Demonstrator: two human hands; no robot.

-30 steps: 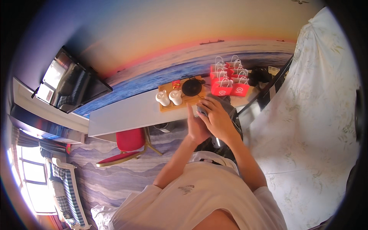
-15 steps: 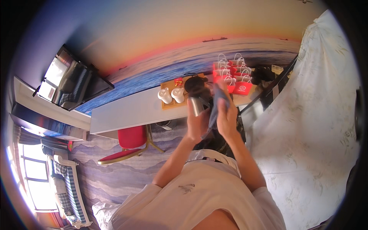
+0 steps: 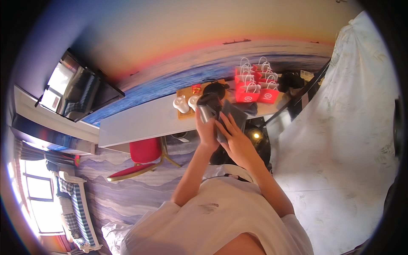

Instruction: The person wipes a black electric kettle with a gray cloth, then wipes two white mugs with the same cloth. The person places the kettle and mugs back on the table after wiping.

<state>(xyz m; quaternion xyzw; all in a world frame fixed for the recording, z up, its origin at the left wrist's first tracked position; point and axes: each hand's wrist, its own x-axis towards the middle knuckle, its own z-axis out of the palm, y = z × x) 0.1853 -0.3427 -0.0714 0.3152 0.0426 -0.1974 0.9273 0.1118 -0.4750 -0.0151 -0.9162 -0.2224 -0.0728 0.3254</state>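
A steel electric kettle [image 3: 207,111] with a black top is up in front of me, over the table's front edge. Its body sits in the grip of my left hand [image 3: 206,132]. My right hand [image 3: 231,135] lies with long fingers over a dark grey cloth [image 3: 235,117], pressed against the kettle's right side. The kettle's handle is hard to make out behind the cloth and fingers. On a wooden tray [image 3: 182,92] beyond are a round black kettle base [image 3: 214,89], two white lidded cups [image 3: 181,104] and a small red packet [image 3: 196,89].
Red paper bags [image 3: 247,97] with white handles stand on the long white table [image 3: 140,127], right of the tray. A red chair [image 3: 144,151] is at its front. A screen [image 3: 85,91] hangs at left; a white curtain [image 3: 331,170] hangs at right.
The kettle has moved slightly left and up, its black top now plainer. My right hand has turned from edge-on to lying flat across the cloth.
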